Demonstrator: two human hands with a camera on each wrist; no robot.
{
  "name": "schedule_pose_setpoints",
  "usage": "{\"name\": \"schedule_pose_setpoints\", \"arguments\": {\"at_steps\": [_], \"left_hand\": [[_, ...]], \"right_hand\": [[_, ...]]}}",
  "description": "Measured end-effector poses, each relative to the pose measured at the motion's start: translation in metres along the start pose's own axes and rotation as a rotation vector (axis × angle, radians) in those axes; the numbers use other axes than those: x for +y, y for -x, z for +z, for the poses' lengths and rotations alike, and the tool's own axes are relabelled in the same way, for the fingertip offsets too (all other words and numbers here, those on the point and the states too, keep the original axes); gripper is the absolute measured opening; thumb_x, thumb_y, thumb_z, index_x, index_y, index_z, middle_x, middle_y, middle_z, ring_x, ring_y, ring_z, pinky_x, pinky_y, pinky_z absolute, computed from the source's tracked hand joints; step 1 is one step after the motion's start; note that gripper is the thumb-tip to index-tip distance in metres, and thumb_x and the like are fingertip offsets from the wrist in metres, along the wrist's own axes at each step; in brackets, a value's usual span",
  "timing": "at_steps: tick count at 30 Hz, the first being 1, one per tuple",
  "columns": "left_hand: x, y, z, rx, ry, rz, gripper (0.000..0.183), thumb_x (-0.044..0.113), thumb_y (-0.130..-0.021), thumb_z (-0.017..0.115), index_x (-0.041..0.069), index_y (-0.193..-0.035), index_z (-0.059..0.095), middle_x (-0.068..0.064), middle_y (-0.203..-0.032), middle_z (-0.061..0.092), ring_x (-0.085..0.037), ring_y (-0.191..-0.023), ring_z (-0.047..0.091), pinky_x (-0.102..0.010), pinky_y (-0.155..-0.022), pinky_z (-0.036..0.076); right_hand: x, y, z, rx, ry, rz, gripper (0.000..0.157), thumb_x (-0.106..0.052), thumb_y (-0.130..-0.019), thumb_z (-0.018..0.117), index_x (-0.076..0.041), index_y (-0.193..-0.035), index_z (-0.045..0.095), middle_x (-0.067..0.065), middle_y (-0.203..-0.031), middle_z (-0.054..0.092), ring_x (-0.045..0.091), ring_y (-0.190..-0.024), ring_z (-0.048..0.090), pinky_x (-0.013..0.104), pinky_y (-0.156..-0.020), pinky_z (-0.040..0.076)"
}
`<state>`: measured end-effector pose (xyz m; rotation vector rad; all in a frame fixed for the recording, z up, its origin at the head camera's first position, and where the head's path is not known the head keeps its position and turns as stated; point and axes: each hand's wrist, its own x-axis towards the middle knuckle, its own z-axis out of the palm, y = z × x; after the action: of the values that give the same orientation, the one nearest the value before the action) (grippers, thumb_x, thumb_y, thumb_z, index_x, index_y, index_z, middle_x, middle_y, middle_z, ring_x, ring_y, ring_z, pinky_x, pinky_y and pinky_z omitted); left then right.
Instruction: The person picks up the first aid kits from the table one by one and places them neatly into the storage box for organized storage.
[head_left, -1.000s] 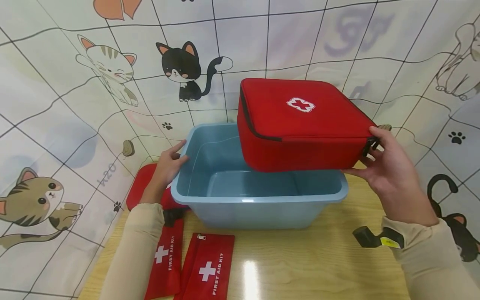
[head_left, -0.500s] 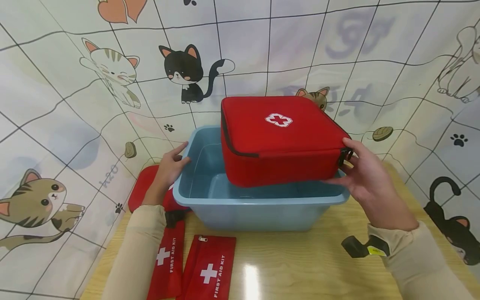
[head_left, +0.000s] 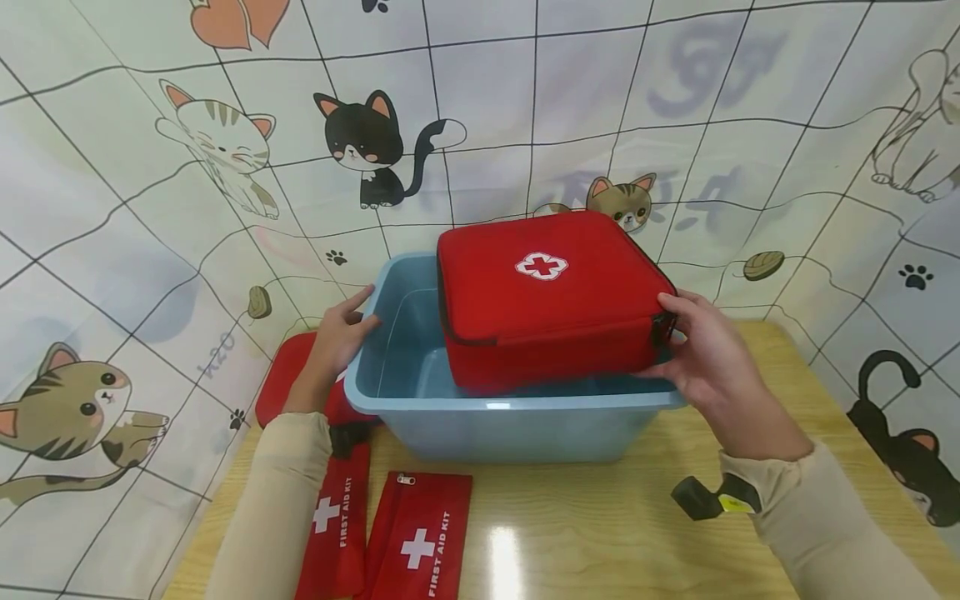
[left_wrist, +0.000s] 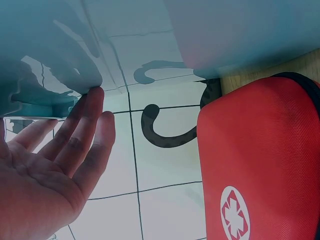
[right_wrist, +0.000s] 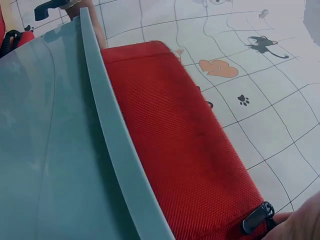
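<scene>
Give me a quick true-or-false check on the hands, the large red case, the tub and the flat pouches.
1. The right hand grips the large red first-aid case at its zipper-pull corner. True.
2. The left hand is at the left end of the blue plastic tub. True.
3. The case stands on the table beside the tub. False: it is held, tilted, at the tub's opening.
4. The tub holds both flat pouches. False: the left pouch and right pouch lie on the wooden table.
5. The case's cross emblem faces upward. True.

left grip (head_left: 337, 340): fingers (left_wrist: 93, 122) nearly straight | right grip (head_left: 708, 354): curled | forearms (head_left: 281, 492) extended forward
</scene>
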<state>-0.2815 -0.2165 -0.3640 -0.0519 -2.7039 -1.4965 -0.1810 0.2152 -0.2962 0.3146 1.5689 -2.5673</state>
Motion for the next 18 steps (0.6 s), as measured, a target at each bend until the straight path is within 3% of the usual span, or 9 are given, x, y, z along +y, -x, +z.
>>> {"name": "schedule_pose_setpoints", "arguments": {"at_steps": [2, 4, 11, 15, 18], "left_hand": [[0.000, 0.000, 0.000, 0.001, -0.002, -0.002, 0.066, 0.028, -0.098, 0.061, 0.028, -0.156, 0.031, -0.022, -0.145, 0.049, -0.046, -0.122, 0.056, -0.056, -0.092, 0.051], [0.000, 0.000, 0.000, 0.000, -0.003, -0.004, 0.067, 0.027, -0.098, 0.061, 0.028, -0.157, 0.030, -0.022, -0.145, 0.049, -0.046, -0.122, 0.056, -0.056, -0.092, 0.052], [0.000, -0.001, 0.001, -0.002, 0.004, -0.001, 0.067, 0.027, -0.097, 0.062, 0.028, -0.156, 0.031, -0.022, -0.146, 0.049, -0.046, -0.123, 0.055, -0.056, -0.093, 0.051], [0.000, -0.001, 0.001, -0.004, 0.004, -0.005, 0.067, 0.026, -0.098, 0.061, 0.028, -0.157, 0.031, -0.021, -0.146, 0.048, -0.045, -0.123, 0.056, -0.055, -0.092, 0.052], [0.000, -0.001, 0.001, -0.005, 0.002, -0.006, 0.067, 0.025, -0.097, 0.061, 0.027, -0.157, 0.031, -0.022, -0.145, 0.050, -0.045, -0.122, 0.057, -0.055, -0.091, 0.052]], "right_hand": [[0.002, -0.001, 0.002, 0.006, 0.017, -0.001, 0.026, -0.029, -0.103, 0.055, -0.029, -0.123, 0.038, -0.007, -0.130, 0.041, 0.019, -0.124, 0.035, 0.075, -0.105, 0.022], [0.005, -0.003, 0.004, 0.018, 0.028, 0.009, 0.024, -0.028, -0.103, 0.053, -0.029, -0.122, 0.038, -0.006, -0.134, 0.040, 0.021, -0.129, 0.032, 0.076, -0.106, 0.018], [0.011, -0.003, 0.009, 0.055, 0.014, 0.069, 0.029, -0.028, -0.106, 0.045, -0.029, -0.130, 0.028, 0.002, -0.160, 0.015, 0.027, -0.145, 0.015, 0.071, -0.111, 0.017], [0.013, -0.003, 0.010, 0.061, 0.015, 0.074, 0.042, -0.022, -0.107, 0.039, -0.027, -0.142, 0.016, 0.003, -0.164, 0.008, 0.028, -0.146, 0.013, 0.069, -0.113, 0.014], [0.015, -0.002, 0.009, 0.061, 0.035, 0.053, 0.046, -0.007, -0.106, 0.029, -0.024, -0.145, 0.012, 0.006, -0.159, 0.011, 0.028, -0.144, 0.016, 0.071, -0.112, 0.013]]}}
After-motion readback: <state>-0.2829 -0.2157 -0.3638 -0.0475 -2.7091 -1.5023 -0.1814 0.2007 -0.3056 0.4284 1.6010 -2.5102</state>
